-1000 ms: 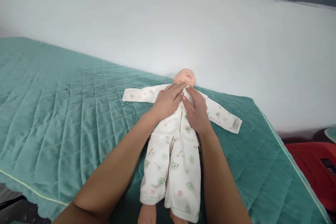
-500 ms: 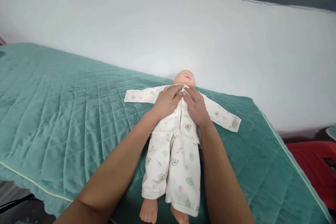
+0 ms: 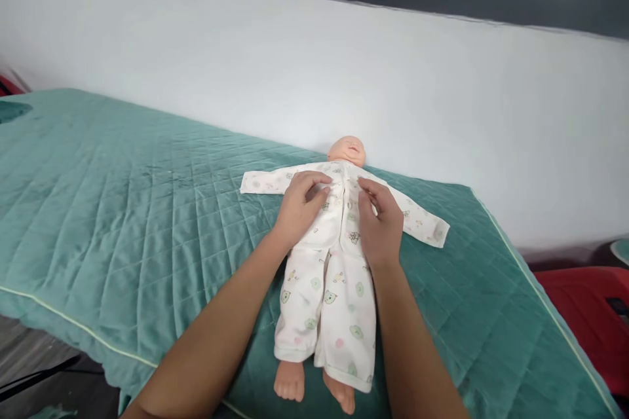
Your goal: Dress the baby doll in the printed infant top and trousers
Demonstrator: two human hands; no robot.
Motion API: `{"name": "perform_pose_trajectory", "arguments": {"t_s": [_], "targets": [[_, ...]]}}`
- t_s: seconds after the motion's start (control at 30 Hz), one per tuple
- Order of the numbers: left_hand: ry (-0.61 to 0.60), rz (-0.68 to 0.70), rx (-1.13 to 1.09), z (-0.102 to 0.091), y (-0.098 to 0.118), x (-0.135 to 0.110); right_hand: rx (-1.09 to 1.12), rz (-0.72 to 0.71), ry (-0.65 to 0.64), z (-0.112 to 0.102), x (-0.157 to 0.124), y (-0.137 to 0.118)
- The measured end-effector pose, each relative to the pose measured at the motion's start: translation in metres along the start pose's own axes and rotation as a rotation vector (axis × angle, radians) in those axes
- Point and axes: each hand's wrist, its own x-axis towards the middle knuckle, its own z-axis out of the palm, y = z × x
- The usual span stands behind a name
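Observation:
A baby doll (image 3: 346, 150) lies on its back, head toward the wall and bare feet toward me. It wears a white printed jacket (image 3: 334, 226) with both sleeves spread sideways, and matching trousers (image 3: 344, 314). The jacket's front edges meet along the middle of the chest. Over the left side of the chest, my left hand (image 3: 301, 204) is curved, thumb and fingers apart, with nothing in it. My right hand (image 3: 382, 219) rests by the other side of the chest, its fingers bent and parted from the thumb, holding nothing that I can see.
A green quilted cover (image 3: 162, 209) spreads beneath the doll, with a pale piped edge. Behind it rises a white wall (image 3: 246, 65). A red object (image 3: 580, 314) stands beyond the right edge. Dark floor (image 3: 29, 353) shows at the lower left.
Both hands have drawn back from flat on the upper chest and moved apart, their fingers now curved. More of the jacket front shows between them. The view has shifted slightly.

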Motion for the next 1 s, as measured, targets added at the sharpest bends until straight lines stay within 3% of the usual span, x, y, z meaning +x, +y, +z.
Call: {"name": "perform_pose_trajectory", "arguments": {"t_s": [0.07,0.13,0.27,0.37,0.63,0.77,1.0], "targets": [[-0.065,0.056,0.030,-0.004,0.003,-0.004,-0.083,-0.017,0.002,-0.002,-0.006,-0.008],[-0.141,0.092,0.054,-0.007,0.006,-0.005,-0.186,0.019,-0.080,-0.005,-0.008,-0.012],[-0.226,0.087,0.076,-0.007,0.009,-0.004,-0.342,0.099,-0.273,-0.013,-0.008,-0.016],[-0.255,0.071,0.125,-0.005,0.010,-0.004,-0.421,0.123,-0.318,-0.013,-0.009,-0.017],[-0.294,0.141,0.243,0.000,0.007,-0.004,-0.518,0.048,-0.263,-0.004,-0.012,-0.017],[-0.281,0.155,0.165,0.000,0.008,-0.007,-0.544,0.043,-0.223,0.001,-0.012,-0.016],[-0.280,0.140,0.100,-0.001,0.017,-0.010,-0.311,0.169,-0.217,0.000,-0.007,-0.009]]}}
